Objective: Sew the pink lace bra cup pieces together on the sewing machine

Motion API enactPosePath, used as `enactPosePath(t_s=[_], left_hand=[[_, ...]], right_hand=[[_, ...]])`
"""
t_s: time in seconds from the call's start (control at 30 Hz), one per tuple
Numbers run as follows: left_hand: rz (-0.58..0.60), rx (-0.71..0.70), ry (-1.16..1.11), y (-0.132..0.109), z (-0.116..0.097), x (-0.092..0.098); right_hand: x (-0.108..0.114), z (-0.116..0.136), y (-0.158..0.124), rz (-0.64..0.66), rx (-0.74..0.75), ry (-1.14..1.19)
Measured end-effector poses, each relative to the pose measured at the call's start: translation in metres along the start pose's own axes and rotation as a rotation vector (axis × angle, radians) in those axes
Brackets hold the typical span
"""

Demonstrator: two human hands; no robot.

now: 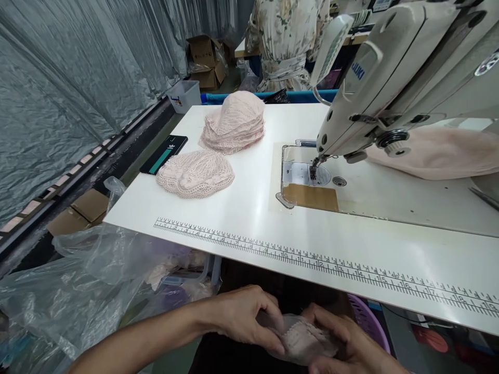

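Below the table's front edge, my left hand [244, 317] and my right hand [346, 343] both pinch a small pink lace fabric piece [302, 340] held in my lap. My left fingers curl over its upper left edge, my right fingers grip its right side. On the white sewing table [249, 218] lies a flat pile of pink lace pieces [195, 174], and behind it a taller stack of pink lace pieces [236, 122]. The white sewing machine [405, 67] stands at the right, its needle [314, 169] over the metal plate.
A printed ruler [323, 262] runs along the table's front edge. A dark phone-like box [163, 153] lies at the left edge. Pink fabric [436, 153] sits behind the machine. Clear plastic bags [78, 291] fill the lower left. A person in a floral dress [286, 41] stands beyond.
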State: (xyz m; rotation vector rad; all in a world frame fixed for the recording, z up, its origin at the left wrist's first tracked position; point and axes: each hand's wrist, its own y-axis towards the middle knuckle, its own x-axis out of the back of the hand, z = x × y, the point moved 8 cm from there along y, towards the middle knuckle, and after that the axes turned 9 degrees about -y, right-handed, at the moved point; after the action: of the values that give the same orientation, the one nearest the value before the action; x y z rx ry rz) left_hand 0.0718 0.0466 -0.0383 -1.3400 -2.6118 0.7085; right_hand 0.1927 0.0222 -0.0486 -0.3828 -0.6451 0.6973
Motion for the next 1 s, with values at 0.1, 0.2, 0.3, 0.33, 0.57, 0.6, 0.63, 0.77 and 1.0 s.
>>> enactPosePath(t_s=[0.1, 0.2, 0.3, 0.33, 0.57, 0.6, 0.63, 0.77, 1.0], left_hand=[[0.024, 0.064, -0.06, -0.003, 0.004, 0.0], [0.053, 0.122, -0.067, -0.008, 0.004, -0.002], [0.033, 0.106, -0.028, -0.01, 0.0, -0.002], [0.017, 0.099, -0.01, -0.01, -0.001, 0.0], [-0.027, 0.117, 0.101, -0.013, 0.0, 0.009], [-0.021, 0.115, 0.081, -0.014, 0.0, 0.009], [-0.015, 0.115, 0.055, -0.014, 0.001, 0.008], [-0.006, 0.112, -0.018, -0.012, 0.005, 0.004], [0.043, 0.093, 0.0, -0.008, 0.004, -0.004]], right_hand=[[-0.001, 0.001, -0.002, 0.035, -0.015, -0.034], [0.0, 0.008, 0.0, 0.029, 0.049, -0.05], [-0.001, 0.013, 0.004, 0.052, 0.111, -0.009], [-0.001, 0.015, 0.005, 0.061, 0.136, 0.018], [-0.006, 0.015, 0.005, 0.057, 0.265, 0.196], [-0.007, 0.016, 0.005, 0.056, 0.273, 0.198], [-0.007, 0.018, 0.004, 0.058, 0.286, 0.199], [-0.003, 0.03, 0.003, 0.054, 0.333, 0.163], [0.006, 0.029, 0.005, -0.003, 0.198, 0.161]])
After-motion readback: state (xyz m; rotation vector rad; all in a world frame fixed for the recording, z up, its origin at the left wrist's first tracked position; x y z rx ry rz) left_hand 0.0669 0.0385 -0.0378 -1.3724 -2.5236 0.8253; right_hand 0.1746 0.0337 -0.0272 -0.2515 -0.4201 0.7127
